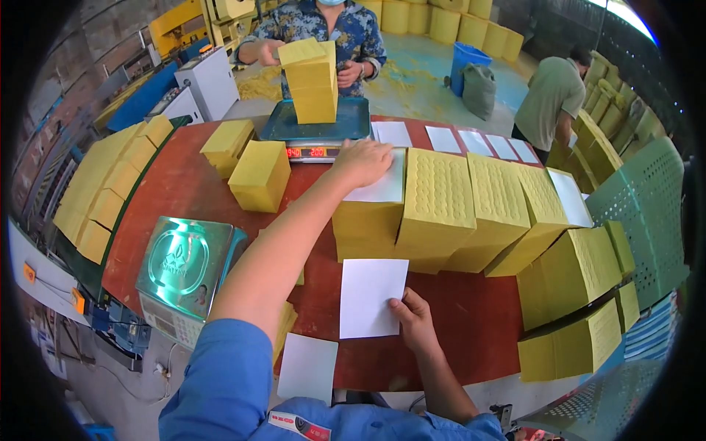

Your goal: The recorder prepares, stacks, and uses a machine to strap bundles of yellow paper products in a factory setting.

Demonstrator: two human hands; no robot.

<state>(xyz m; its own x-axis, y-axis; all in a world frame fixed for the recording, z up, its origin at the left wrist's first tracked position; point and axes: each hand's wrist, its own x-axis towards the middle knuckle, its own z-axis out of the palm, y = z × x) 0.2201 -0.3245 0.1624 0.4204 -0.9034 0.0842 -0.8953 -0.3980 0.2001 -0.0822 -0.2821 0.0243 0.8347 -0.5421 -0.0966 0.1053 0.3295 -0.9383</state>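
My left hand [365,163] reaches across the table and lies on a white sheet [379,192] that covers the top of the leftmost tall stack of yellow paper [368,229]. Its fingers are stretched forward, gripping nothing that I can see. Closer to me, my right hand [416,317] pinches the right edge of another white sheet [371,294] between thumb and fingers. Beside the first stack stand more yellow stacks, including one with rows of embossed round marks [441,189] on top. A loose white sheet [309,366] lies at the table's near edge.
A lit scale [180,268] stands at left. Across the red table [158,198], a co-worker's hand [262,51] touches a yellow stack [312,92] on another scale [353,117]. More yellow stacks [570,279] and a green perforated chair [640,213] are at right. Another person [551,99] bends behind.
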